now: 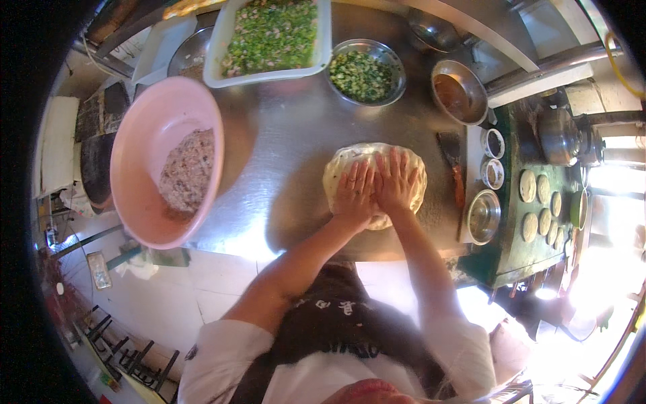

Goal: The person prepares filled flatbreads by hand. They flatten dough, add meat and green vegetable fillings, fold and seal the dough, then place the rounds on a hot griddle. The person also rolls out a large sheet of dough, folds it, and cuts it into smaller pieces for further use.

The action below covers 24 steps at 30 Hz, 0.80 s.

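Note:
A large round of pale, shiny dough (376, 150) lies on the stainless steel table (298, 121). My left hand (355, 194) presses flat on its left and middle part, fingers pointing away from me. Beside it my right hand (396, 180) lies flat on the right part, fingers a little spread. The two hands touch near the thumbs, and neither grips anything. Beyond the dough stands a steel bowl of chopped greens (362, 76). To the right lies a scraper with a dark blade and wooden handle (458, 177).
A pink basin (118, 166) of minced filling stands at left. At the back are a white tub (270, 78) of chopped greens and a steel bowl with brown liquid (456, 96). Small bowls and a steel bowl (483, 217) line the right edge; round flatbreads (528, 186) lie on a green surface beyond.

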Available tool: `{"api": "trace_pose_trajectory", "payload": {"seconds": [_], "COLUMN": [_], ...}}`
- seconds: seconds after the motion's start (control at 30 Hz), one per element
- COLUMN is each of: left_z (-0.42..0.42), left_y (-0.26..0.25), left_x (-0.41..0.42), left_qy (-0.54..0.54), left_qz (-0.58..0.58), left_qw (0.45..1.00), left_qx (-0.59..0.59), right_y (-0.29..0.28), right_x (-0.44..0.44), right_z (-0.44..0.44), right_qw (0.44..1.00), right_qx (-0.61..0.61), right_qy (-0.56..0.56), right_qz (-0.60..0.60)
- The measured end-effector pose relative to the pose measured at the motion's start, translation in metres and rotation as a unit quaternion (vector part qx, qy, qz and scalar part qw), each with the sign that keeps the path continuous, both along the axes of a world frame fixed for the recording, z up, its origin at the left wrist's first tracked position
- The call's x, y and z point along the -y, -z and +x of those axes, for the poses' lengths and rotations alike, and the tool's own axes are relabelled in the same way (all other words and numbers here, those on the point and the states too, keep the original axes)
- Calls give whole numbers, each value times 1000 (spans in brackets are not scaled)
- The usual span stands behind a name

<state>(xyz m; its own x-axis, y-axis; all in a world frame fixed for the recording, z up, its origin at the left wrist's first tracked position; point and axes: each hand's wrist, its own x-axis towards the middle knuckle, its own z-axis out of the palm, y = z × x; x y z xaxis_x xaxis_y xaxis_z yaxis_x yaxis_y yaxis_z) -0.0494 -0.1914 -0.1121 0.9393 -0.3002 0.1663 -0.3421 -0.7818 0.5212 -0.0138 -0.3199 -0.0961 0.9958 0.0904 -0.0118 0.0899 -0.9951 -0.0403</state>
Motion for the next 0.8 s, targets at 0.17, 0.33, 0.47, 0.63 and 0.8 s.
{"api": "trace_pose_trajectory", "payload": {"seconds": [0.17, 0.33, 0.47, 0.63, 0.8], "left_z": [25, 72, 89, 113, 56], "left_y": [-23, -91, -15, -50, -38], "left_x": [-22, -13, 19, 1, -50], "left_qy": [31, 53, 1, 31, 45], "left_qz": [99, 130, 87, 158, 229], "left_qw": [995, 918, 991, 973, 959], "left_qx": [-8, -371, 101, -163, -158], "right_y": [-26, -27, -2, 0, 5], "right_x": [68, 103, 39, 66, 116], "right_z": [33, -11, 27, 56, 14], "right_qw": [992, 989, 985, 992, 997], "right_qx": [-106, -133, 86, 2, 50], "right_qy": [-8, 28, -9, -65, -31], "right_qz": [64, 66, 147, 110, 44]}}
